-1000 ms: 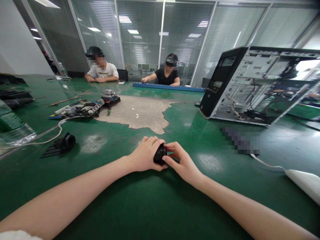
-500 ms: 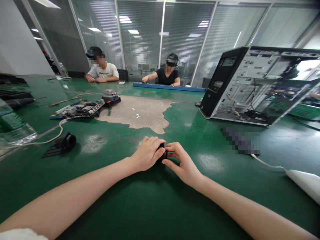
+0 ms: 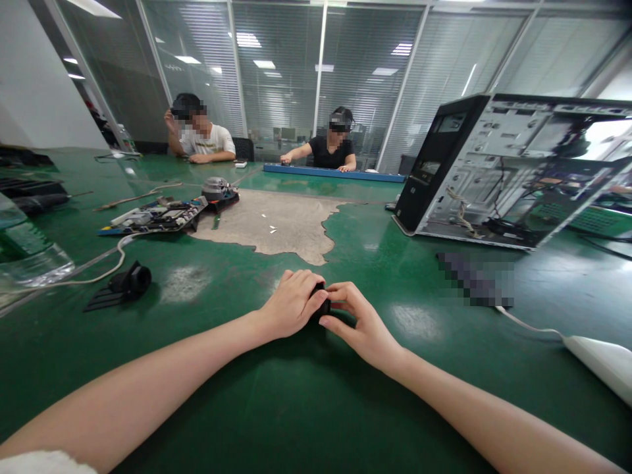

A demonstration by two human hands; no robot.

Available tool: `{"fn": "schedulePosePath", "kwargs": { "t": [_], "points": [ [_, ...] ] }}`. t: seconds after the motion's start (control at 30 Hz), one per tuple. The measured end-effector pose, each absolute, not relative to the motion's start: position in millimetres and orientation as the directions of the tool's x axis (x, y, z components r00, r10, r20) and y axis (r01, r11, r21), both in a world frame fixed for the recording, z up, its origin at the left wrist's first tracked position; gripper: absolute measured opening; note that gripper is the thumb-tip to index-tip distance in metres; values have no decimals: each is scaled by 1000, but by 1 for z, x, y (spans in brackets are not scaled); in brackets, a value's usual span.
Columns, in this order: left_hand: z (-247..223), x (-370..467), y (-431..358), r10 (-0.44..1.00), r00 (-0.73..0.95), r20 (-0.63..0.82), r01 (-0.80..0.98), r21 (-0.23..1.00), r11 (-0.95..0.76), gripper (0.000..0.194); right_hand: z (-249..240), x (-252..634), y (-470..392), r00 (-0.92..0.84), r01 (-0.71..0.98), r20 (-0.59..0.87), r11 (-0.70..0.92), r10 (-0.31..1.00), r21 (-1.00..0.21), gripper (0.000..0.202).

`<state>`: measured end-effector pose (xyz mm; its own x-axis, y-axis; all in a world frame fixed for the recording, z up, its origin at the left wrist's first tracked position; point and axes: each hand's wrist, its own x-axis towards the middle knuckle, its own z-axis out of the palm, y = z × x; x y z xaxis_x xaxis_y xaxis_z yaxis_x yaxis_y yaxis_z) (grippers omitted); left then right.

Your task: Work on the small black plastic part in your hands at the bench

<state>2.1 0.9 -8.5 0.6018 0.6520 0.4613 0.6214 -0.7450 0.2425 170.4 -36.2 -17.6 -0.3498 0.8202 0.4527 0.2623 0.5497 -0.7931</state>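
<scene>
Just beyond the middle of the green table, a small black rounded object (image 3: 324, 305) sits between my hands, and its exact kind does not show. My left hand (image 3: 295, 304) is closed over its left side, with the thumb along the near face. From the right, my right hand (image 3: 359, 322) reaches it with bent fingers, the fingertips at its edge and the thumb below. Much of the object is covered by my fingers.
A black plastic part with a round duct (image 3: 129, 282) lies left. Behind it is a circuit board (image 3: 158, 214) beside a cooler fan (image 3: 217, 189). An open computer case (image 3: 444, 164) stands right, near a white cable (image 3: 530, 324). Two people sit opposite, one at a blue bar (image 3: 336, 172).
My hands and the black object stay nearly still. Across the table, the person on the left has raised a hand to their headgear.
</scene>
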Motion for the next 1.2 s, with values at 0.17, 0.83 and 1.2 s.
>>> {"fn": "schedulePosePath", "kwargs": {
  "t": [0.17,0.83,1.2],
  "points": [
    [-8,3,1,660,596,457,629,246,-738,35,-18,169,-35,-306,237,425,501,852,-832,15],
    [-6,5,0,684,579,444,650,255,-716,35,-17,169,-34,-310,239,375,454,874,-858,23],
    [-7,4,-1,679,578,452,647,253,-719,34,-17,171,-33,-323,248,427,511,845,-823,12]
  ]
}}
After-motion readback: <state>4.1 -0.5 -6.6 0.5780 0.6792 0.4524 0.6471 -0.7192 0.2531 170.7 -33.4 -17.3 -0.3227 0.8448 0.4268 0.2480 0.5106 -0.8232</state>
